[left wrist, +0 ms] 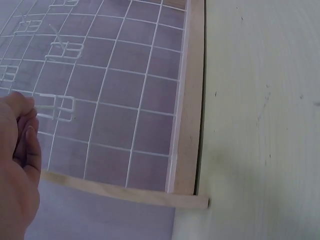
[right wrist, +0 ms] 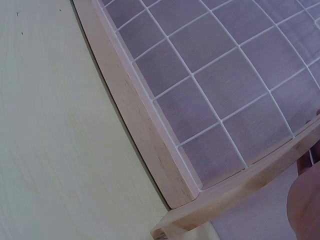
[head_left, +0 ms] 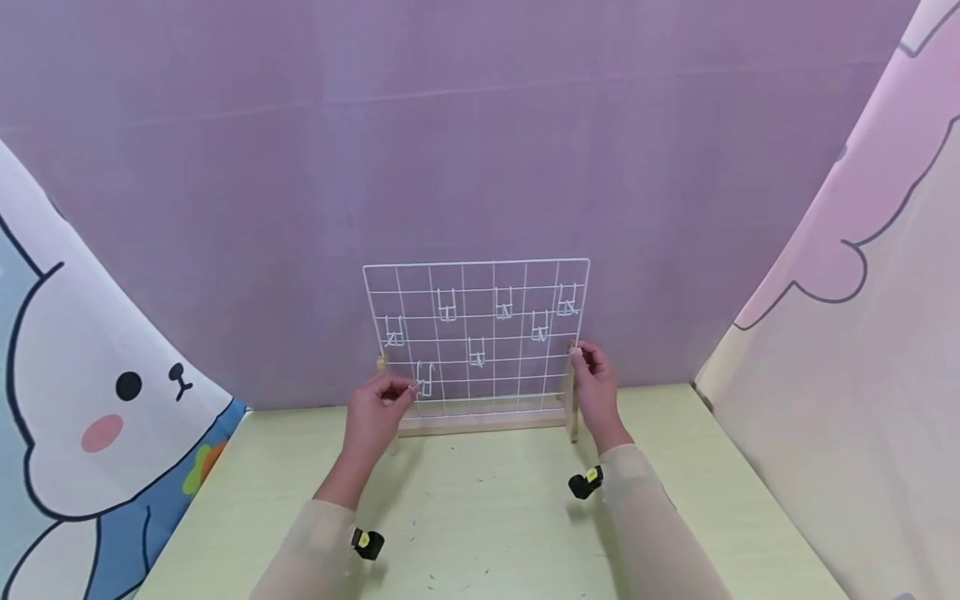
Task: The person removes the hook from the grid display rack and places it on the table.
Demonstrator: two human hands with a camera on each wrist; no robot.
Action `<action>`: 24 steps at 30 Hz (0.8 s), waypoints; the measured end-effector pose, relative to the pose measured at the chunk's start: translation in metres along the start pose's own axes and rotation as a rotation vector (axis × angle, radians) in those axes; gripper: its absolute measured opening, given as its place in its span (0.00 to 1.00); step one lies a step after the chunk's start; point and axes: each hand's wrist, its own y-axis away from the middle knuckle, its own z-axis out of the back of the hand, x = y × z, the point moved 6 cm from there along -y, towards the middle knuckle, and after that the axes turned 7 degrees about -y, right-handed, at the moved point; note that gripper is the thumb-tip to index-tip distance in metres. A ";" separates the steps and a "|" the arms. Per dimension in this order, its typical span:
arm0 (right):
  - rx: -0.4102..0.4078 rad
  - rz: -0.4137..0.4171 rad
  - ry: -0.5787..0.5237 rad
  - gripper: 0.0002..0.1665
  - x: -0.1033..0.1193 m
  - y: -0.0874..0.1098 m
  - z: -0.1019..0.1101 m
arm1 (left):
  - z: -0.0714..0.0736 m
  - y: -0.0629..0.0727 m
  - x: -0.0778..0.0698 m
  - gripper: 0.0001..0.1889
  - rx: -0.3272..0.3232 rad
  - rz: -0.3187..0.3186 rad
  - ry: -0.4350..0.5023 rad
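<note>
A white wire grid panel (head_left: 480,263) stands upright in a wooden stand (head_left: 483,426), with several white wire hooks, such as one at upper middle (head_left: 447,310), hanging on it. At its lower left, my left hand (head_left: 372,417) pinches the prong of a wire hook (left wrist: 73,107) between thumb and fingertips; that hook lies against the grid wires. My right hand (head_left: 597,392) grips the right edge of the panel and the wooden side post (head_left: 573,412), thumb in front. In the right wrist view only part of the right hand (right wrist: 306,200) shows, beyond the post (right wrist: 250,185).
The stand rests on a pale yellow-green tabletop (head_left: 465,508), near a purple backdrop (head_left: 480,167). A cartoon-printed panel (head_left: 67,375) rises at the left and a pink and cream one (head_left: 847,375) at the right. Small black cameras sit by both wrists.
</note>
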 end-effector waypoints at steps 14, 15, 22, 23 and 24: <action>-0.005 0.004 0.023 0.19 0.001 0.001 0.001 | 0.009 0.012 0.015 0.04 0.026 -0.014 -0.056; -0.004 -0.001 0.021 0.19 0.001 0.000 0.001 | 0.008 0.013 0.016 0.04 0.030 -0.014 -0.060; 0.000 -0.010 0.005 0.20 0.000 -0.001 0.000 | 0.003 0.018 0.022 0.06 0.077 -0.001 -0.089; -0.001 -0.008 0.003 0.20 0.000 0.000 0.000 | 0.003 0.019 0.023 0.06 0.084 0.002 -0.091; -0.002 -0.006 0.009 0.20 0.000 0.000 0.000 | 0.002 0.020 0.025 0.06 0.090 0.005 -0.094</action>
